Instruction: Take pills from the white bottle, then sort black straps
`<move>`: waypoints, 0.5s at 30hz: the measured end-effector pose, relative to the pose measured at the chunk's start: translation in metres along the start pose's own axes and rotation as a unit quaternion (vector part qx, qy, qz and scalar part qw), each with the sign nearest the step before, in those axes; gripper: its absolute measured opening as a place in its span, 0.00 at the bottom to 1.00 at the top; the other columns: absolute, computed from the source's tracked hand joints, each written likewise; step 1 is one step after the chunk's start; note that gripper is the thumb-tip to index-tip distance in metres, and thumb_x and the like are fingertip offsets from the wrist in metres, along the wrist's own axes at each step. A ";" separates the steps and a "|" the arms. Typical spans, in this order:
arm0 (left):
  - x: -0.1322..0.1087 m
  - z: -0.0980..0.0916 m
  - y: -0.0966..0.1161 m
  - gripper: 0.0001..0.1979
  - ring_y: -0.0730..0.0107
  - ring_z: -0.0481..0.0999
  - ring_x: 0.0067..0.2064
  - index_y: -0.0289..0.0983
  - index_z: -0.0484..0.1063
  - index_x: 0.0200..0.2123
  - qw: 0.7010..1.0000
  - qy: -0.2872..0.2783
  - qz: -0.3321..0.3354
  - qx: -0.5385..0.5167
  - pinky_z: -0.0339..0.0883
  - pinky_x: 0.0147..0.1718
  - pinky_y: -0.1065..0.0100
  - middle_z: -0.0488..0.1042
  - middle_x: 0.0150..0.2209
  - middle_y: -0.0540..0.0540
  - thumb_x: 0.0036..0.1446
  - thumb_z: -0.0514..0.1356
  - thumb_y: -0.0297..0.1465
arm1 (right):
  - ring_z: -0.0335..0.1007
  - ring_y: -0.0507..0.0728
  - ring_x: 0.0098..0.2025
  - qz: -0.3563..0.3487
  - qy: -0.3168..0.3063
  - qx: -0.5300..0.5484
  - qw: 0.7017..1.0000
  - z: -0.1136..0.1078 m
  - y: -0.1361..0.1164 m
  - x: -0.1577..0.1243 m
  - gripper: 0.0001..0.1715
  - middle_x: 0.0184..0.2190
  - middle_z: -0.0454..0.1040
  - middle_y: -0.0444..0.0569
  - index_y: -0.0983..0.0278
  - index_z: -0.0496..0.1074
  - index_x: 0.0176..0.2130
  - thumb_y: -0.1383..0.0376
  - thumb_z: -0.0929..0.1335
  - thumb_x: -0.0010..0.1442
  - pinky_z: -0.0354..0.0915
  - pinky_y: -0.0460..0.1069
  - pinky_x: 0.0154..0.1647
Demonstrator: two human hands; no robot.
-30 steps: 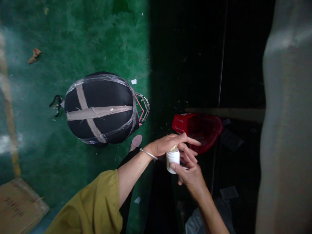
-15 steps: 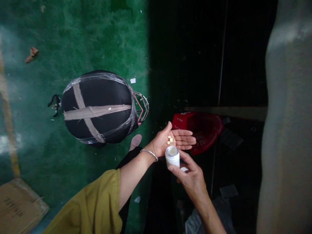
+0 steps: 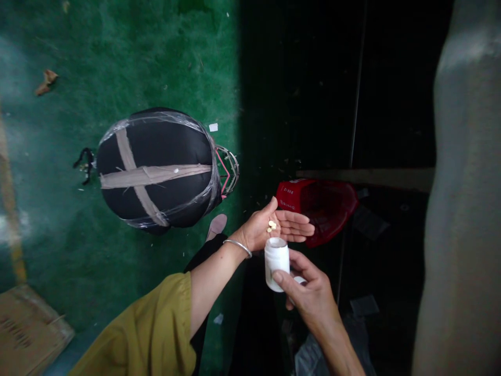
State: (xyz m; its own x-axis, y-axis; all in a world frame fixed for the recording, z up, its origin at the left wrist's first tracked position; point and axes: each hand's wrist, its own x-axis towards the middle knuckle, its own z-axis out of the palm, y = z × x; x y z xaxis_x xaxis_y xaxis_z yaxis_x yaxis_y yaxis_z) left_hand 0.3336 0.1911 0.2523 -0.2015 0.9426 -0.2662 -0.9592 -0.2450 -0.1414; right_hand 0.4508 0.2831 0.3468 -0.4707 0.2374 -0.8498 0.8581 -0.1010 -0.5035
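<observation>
Left hand (image 3: 279, 227): fingers open, palm up to cradle small yellow tablets (image 3: 271, 225).
Right hand (image 3: 313, 298): fingers grip uncapped white plastic bottle (image 3: 276, 261) upright, unspilled.

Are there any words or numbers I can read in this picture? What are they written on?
No text here can be read for sure.
On the red basket: white marks on its left edge, too small and blurred to read.
On the cardboard box: dark print, too blurred to read.
On the white bottle held in the right hand: no lettering shows.
</observation>
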 end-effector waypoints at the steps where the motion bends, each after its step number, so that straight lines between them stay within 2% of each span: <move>1: 0.000 0.000 0.000 0.45 0.56 0.79 0.50 0.25 0.77 0.46 1.000 -0.006 0.000 -0.001 0.66 0.53 0.58 0.80 0.45 0.30 0.67 0.27 0.48 | 0.59 0.47 0.20 -0.001 0.002 -0.001 1.000 0.000 0.000 -0.001 0.35 0.30 0.76 0.45 0.62 0.75 0.48 0.49 0.76 0.45 0.60 0.41 0.12; 7: -0.001 -0.003 -0.003 0.47 0.56 0.78 0.51 0.25 0.77 0.46 0.998 -0.034 -0.040 0.028 0.66 0.53 0.59 0.79 0.47 0.29 0.67 0.25 0.49 | 0.55 0.44 0.14 0.029 -0.024 0.034 0.999 -0.001 0.004 0.003 0.34 0.29 0.78 0.48 0.65 0.76 0.45 0.47 0.76 0.45 0.56 0.41 0.10; 15: -0.001 -0.003 -0.008 0.48 0.58 0.79 0.50 0.25 0.77 0.46 0.997 -0.061 -0.044 0.022 0.68 0.52 0.61 0.79 0.46 0.30 0.66 0.24 0.49 | 0.57 0.44 0.15 0.025 -0.044 0.037 0.998 -0.002 0.005 -0.002 0.34 0.31 0.78 0.49 0.64 0.76 0.46 0.47 0.76 0.45 0.57 0.40 0.11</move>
State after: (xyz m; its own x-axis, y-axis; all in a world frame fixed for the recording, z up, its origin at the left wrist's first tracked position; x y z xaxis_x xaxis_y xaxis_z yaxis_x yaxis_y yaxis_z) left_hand 0.3419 0.1913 0.2504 -0.1369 0.9810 -0.1371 -0.9812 -0.1533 -0.1169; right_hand 0.4571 0.2842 0.3465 -0.4473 0.1448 -0.8826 0.8647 -0.1818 -0.4681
